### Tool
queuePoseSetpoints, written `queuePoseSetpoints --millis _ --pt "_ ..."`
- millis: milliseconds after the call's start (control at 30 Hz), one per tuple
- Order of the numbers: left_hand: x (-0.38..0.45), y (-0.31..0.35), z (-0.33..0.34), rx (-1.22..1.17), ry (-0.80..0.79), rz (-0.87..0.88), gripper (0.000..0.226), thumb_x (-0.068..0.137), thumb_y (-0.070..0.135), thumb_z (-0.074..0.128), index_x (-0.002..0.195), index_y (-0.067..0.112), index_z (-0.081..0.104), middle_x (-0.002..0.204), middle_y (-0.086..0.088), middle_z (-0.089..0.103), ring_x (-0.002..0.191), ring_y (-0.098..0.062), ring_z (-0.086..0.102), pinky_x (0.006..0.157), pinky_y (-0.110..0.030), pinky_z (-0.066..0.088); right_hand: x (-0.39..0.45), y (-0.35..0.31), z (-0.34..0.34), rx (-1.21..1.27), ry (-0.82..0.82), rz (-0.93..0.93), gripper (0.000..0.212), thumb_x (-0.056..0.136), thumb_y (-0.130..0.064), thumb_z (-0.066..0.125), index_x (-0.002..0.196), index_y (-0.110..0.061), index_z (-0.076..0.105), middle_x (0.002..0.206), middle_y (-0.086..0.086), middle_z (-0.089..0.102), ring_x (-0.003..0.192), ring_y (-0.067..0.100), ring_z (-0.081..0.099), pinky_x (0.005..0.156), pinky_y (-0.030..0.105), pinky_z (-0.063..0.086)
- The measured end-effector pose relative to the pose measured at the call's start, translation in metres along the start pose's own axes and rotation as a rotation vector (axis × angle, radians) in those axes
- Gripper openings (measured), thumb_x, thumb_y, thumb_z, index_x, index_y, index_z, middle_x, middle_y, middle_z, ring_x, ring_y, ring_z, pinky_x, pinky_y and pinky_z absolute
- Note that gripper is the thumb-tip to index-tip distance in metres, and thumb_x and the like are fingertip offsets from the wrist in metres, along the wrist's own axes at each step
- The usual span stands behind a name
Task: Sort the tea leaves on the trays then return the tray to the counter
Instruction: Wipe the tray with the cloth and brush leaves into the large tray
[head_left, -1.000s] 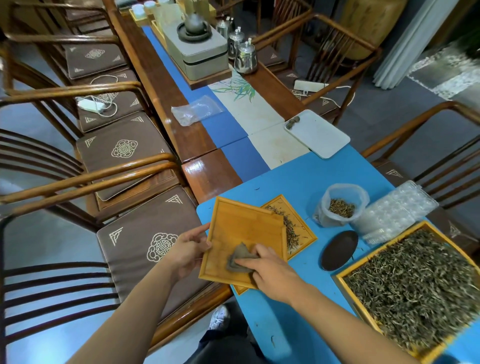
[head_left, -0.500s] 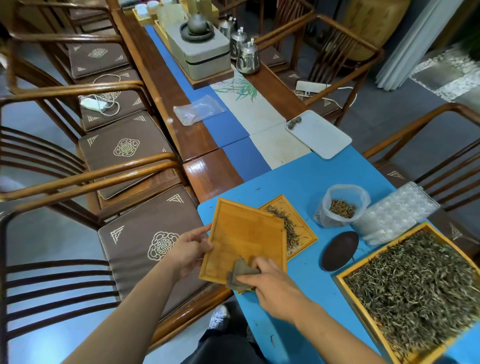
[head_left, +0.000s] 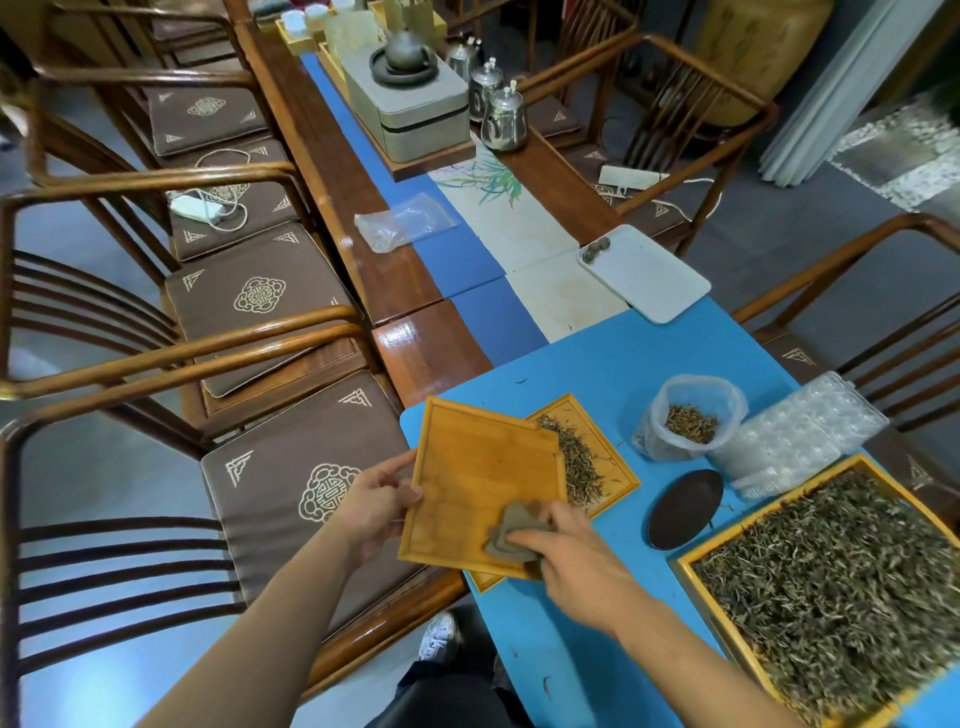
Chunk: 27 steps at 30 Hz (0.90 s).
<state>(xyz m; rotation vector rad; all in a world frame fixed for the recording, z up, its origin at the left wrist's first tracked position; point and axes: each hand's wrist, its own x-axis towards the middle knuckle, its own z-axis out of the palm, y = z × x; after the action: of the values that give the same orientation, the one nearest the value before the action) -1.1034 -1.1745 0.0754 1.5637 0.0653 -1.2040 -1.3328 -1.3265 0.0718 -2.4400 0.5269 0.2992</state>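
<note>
Tray (head_left: 478, 467) (empty) gripped by left hand (head_left: 376, 506); right hand (head_left: 576, 566) presses cloth (head_left: 511, 532) on it.

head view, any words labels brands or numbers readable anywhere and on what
None: no readable word, label, brand or number shows anywhere.
Seat cushions: cream round emblems and corner marks, ornamental patterns, not readable text.
Table runner: painted green leaves only, no writing.
Bamboo tray held by the left hand and wiped with a cloth by the right hand: plain, no markings.
Plastic bag and grey box: no label visible.
</note>
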Motion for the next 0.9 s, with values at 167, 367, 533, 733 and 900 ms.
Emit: queuePoseSetpoints --millis 167,367,533,733,900 --pt "-0.004 0.002 -0.002 0.008 -0.02 0.004 0.058 0.093 -0.01 0.053 0.143 0.019 0.052 0.122 -0.029 0.06 0.108 -0.04 0.065 0.074 -0.046 0.058 0.001 -0.027 0.027 0.151 -0.021 -0.031 0.053 0.093 -0.006 0.042 0.135 -0.038 0.052 0.104 -0.007 0.034 0.1 0.015 0.034 0.091 0.028 0.038" --pt "-0.008 0.003 -0.017 -0.043 0.011 -0.002 0.058 0.092 -0.009 0.054 0.141 0.022 0.054 0.107 -0.019 0.059 0.106 -0.038 0.064 0.07 -0.044 0.058 0.001 0.017 0.016 0.119 -0.017 0.106 0.049 0.09 -0.001 0.043 0.12 -0.033 0.066 0.1 -0.004 0.038 0.1 0.017 0.037 0.086 0.026 0.036" --pt "-0.01 0.007 -0.02 -0.046 -0.007 -0.009 0.058 0.091 -0.01 0.056 0.141 0.019 0.053 0.102 -0.019 0.06 0.108 -0.043 0.065 0.078 -0.048 0.06 0.015 0.046 -0.006 -0.018 -0.044 0.106 0.047 0.09 -0.003 0.044 0.113 -0.035 0.07 0.101 -0.003 0.039 0.099 0.02 0.037 0.084 0.031 0.038" --pt "-0.013 0.013 -0.013 0.044 -0.012 -0.057 0.057 0.09 -0.012 0.055 0.139 0.017 0.056 0.084 -0.01 0.062 0.088 -0.032 0.064 0.08 -0.048 0.058 0.058 0.058 -0.029 -0.201 -0.006 0.163 0.039 0.093 -0.013 0.047 0.114 -0.039 0.068 0.093 -0.003 0.033 0.09 0.021 0.031 0.072 0.031 0.029" --pt "-0.021 0.02 -0.013 0.078 -0.024 -0.096 0.054 0.091 -0.013 0.052 0.135 0.017 0.06 0.074 -0.006 0.072 0.081 -0.028 0.072 0.072 -0.044 0.06 0.083 0.067 -0.041 -0.257 -0.02 0.307 0.046 0.089 -0.011 0.053 0.121 -0.042 0.064 0.096 -0.004 0.029 0.089 0.021 0.024 0.077 0.034 0.033"
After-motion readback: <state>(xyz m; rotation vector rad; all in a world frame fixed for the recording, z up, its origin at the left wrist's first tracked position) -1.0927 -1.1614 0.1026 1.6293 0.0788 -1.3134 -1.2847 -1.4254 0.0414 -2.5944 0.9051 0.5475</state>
